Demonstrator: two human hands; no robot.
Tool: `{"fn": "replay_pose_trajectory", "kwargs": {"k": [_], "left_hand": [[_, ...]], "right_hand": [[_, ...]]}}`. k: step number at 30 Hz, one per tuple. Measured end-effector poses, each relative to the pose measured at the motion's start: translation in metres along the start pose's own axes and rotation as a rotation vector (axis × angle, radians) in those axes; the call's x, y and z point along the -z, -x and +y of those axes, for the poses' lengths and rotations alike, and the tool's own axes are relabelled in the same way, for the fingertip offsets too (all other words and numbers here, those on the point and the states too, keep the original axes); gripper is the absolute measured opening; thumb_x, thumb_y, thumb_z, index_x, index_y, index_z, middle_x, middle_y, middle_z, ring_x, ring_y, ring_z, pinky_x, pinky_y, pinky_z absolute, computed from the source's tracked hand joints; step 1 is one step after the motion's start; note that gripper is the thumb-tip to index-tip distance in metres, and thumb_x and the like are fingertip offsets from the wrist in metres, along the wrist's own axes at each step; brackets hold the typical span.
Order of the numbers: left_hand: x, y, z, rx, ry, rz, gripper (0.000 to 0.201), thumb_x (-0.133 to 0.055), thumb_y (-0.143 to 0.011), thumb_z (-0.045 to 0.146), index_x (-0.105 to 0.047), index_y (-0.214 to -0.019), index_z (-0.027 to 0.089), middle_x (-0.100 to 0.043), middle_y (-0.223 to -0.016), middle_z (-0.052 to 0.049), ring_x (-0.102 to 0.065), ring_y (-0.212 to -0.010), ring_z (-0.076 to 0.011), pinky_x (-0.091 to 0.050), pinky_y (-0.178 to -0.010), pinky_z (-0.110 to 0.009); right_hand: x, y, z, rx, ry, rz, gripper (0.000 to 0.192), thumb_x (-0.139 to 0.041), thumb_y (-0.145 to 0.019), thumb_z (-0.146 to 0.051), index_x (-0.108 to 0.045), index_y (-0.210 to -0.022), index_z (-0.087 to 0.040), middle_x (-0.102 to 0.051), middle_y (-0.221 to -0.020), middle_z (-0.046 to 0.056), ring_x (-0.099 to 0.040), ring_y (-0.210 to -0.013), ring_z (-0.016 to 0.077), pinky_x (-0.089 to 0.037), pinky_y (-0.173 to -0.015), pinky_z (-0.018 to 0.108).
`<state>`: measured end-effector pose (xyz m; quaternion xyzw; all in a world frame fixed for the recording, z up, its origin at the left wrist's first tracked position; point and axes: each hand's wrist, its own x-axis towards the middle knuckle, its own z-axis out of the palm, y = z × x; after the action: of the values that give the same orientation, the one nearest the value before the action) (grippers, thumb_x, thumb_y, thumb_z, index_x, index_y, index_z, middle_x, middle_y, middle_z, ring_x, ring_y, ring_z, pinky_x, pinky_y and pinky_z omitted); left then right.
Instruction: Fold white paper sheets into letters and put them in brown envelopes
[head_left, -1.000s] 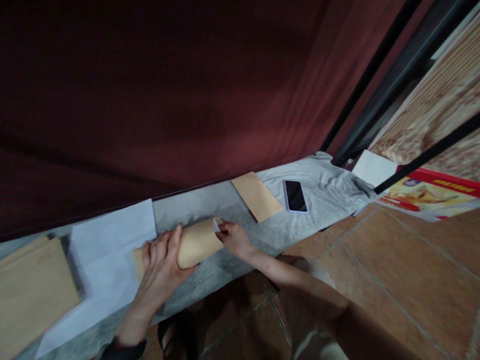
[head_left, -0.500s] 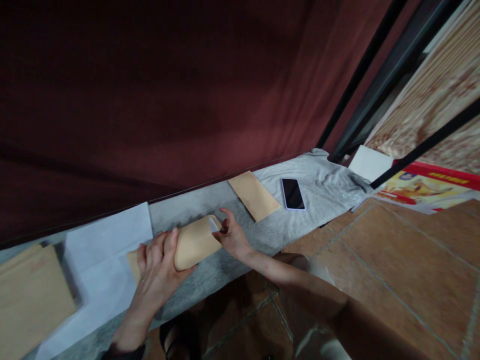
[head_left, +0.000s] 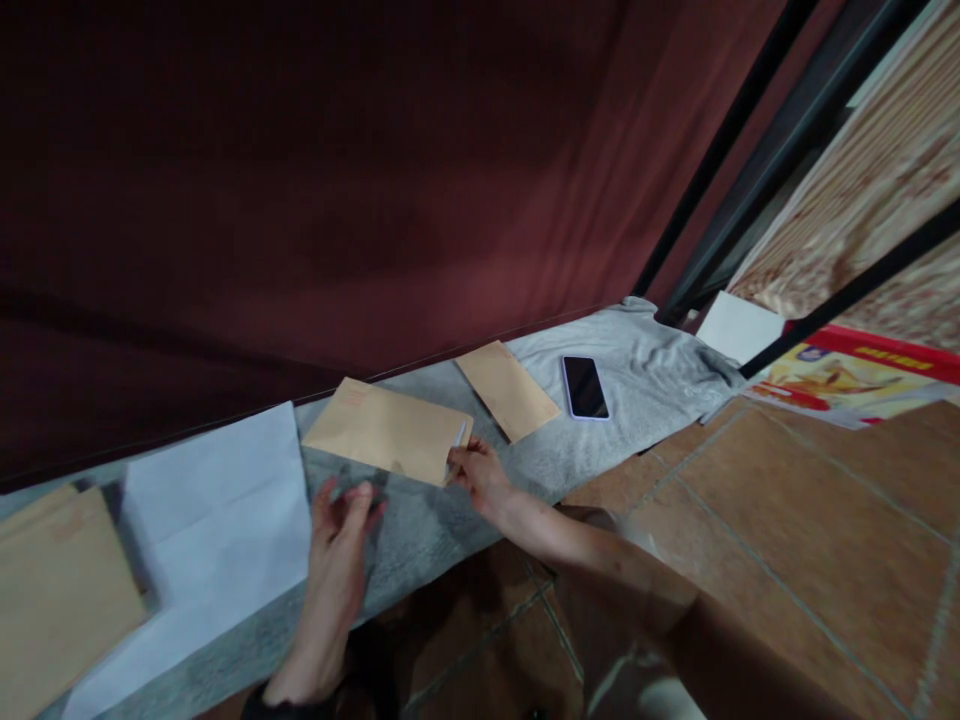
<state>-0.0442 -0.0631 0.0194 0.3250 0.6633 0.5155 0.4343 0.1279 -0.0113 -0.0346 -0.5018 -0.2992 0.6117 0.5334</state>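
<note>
My right hand (head_left: pixel 480 478) pinches the right end of a tan paper envelope (head_left: pixel 390 430). A strip of white paper (head_left: pixel 459 433) shows at the envelope's mouth beside my fingers. Just below the envelope's left part is my left hand (head_left: pixel 341 530), its fingers apart and somewhat curled, with nothing in it. A second tan envelope (head_left: pixel 507 390) lies flat to the right of the held one. White paper sheets (head_left: pixel 217 515) and a pile of tan envelopes (head_left: pixel 64 590) lie at the left.
A grey cloth (head_left: pixel 637 350) covers the narrow surface, and a phone (head_left: pixel 586 388) lies on it. Behind hangs a dark red curtain (head_left: pixel 337 200). Black poles (head_left: pixel 720 150) and a red and yellow printed box (head_left: pixel 855 375) are at the right, above brown floor tiles (head_left: pixel 810 500).
My left hand has let go of the envelope and moved down and away. The envelope, bowed before, is now flatter and turned, with its left end raised towards the curtain; my right hand shifted slightly right.
</note>
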Motion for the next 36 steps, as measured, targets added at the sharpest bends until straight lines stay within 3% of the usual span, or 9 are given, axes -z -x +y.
{"fn": "replay_pose_trajectory", "kwargs": {"k": [2, 3, 5, 11, 17, 22, 27, 31, 36], "left_hand": [[-0.015, 0.005, -0.003, 0.341, 0.28, -0.226, 0.037, -0.065, -0.09, 0.04, -0.057, -0.118, 0.019, -0.069, -0.106, -0.011, -0.07, -0.106, -0.0253, -0.057, -0.096, -0.044], [-0.022, 0.008, -0.005, 0.435, 0.357, -0.265, 0.027, -0.067, -0.089, 0.035, -0.06, -0.108, 0.018, -0.07, -0.097, -0.01, -0.072, -0.096, -0.0231, -0.06, -0.09, -0.041], [-0.033, 0.012, -0.007, 0.485, 0.442, -0.275, 0.013, -0.069, -0.087, 0.023, -0.062, -0.096, 0.017, -0.071, -0.09, -0.007, -0.074, -0.084, -0.0192, -0.063, -0.081, -0.035], [-0.04, 0.015, -0.005, 0.411, 0.441, -0.243, 0.023, -0.071, -0.081, 0.007, -0.065, -0.101, 0.017, -0.076, -0.092, -0.004, -0.074, -0.069, -0.0157, -0.061, -0.064, -0.027], [-0.02, 0.0, 0.002, 0.376, 0.281, -0.359, 0.031, -0.08, -0.074, 0.015, -0.068, -0.103, 0.014, -0.078, -0.085, -0.006, -0.073, -0.063, -0.0176, -0.054, -0.054, -0.023], [-0.007, -0.008, -0.001, 0.336, 0.225, -0.347, 0.038, -0.085, -0.068, 0.017, -0.067, -0.101, 0.016, -0.076, -0.088, -0.004, -0.071, -0.06, -0.0147, -0.05, -0.051, -0.021], [-0.005, -0.008, -0.007, 0.23, 0.184, -0.298, 0.071, -0.089, -0.059, 0.018, -0.057, -0.122, 0.019, -0.074, -0.081, 0.001, -0.07, -0.063, -0.0143, -0.05, -0.056, -0.021], [-0.005, -0.008, -0.012, 0.161, 0.132, -0.288, 0.107, -0.089, -0.055, 0.018, -0.036, -0.149, 0.019, -0.07, -0.07, 0.005, -0.066, -0.059, -0.0139, -0.048, -0.055, -0.021], [-0.001, -0.011, -0.015, 0.167, 0.11, -0.308, 0.118, -0.089, -0.052, 0.019, -0.03, -0.154, 0.018, -0.067, -0.065, 0.007, -0.061, -0.052, -0.0131, -0.043, -0.049, -0.021]], "right_hand": [[-0.005, 0.006, 0.004, -0.029, -0.069, 0.019, 0.024, -0.066, -0.064, -0.034, -0.057, -0.083, -0.023, -0.069, -0.076, 0.001, -0.065, -0.068, 0.0187, -0.051, -0.06, 0.028], [-0.008, 0.009, 0.006, -0.04, -0.088, 0.027, 0.023, -0.066, -0.062, -0.033, -0.057, -0.082, -0.023, -0.068, -0.076, 0.001, -0.064, -0.069, 0.0184, -0.051, -0.061, 0.028], [-0.012, 0.016, 0.007, -0.042, -0.119, 0.031, 0.022, -0.067, -0.061, -0.03, -0.058, -0.08, -0.023, -0.069, -0.077, 0.001, -0.064, -0.07, 0.0178, -0.051, -0.064, 0.028], [-0.017, 0.024, -0.006, -0.061, -0.133, -0.042, 0.017, -0.068, -0.061, -0.026, -0.062, -0.077, -0.021, -0.065, -0.067, -0.001, -0.055, -0.055, 0.0135, -0.045, -0.05, 0.024], [-0.001, 0.025, -0.028, -0.113, -0.045, -0.142, 0.026, -0.071, -0.066, -0.028, -0.068, -0.091, -0.021, -0.072, -0.083, 0.0, -0.063, -0.066, 0.0145, -0.053, -0.056, 0.023], [0.01, 0.022, -0.029, -0.145, 0.033, -0.137, 0.014, -0.073, -0.07, -0.028, -0.063, -0.078, -0.022, -0.066, -0.067, -0.004, -0.062, -0.057, 0.0128, -0.054, -0.053, 0.023], [0.013, 0.023, -0.023, -0.177, 0.06, -0.163, 0.017, -0.075, -0.073, -0.029, -0.062, -0.081, -0.022, -0.067, -0.07, -0.003, -0.063, -0.055, 0.0127, -0.055, -0.053, 0.024], [0.015, 0.022, -0.018, -0.212, 0.096, -0.194, 0.017, -0.075, -0.074, -0.028, -0.06, -0.081, -0.021, -0.066, -0.065, -0.003, -0.063, -0.052, 0.0129, -0.056, -0.052, 0.025], [0.015, 0.022, -0.018, -0.255, 0.176, -0.237, 0.009, -0.07, -0.077, -0.024, -0.061, -0.078, -0.02, -0.068, -0.062, -0.002, -0.063, -0.049, 0.0129, -0.055, -0.048, 0.024]]}}
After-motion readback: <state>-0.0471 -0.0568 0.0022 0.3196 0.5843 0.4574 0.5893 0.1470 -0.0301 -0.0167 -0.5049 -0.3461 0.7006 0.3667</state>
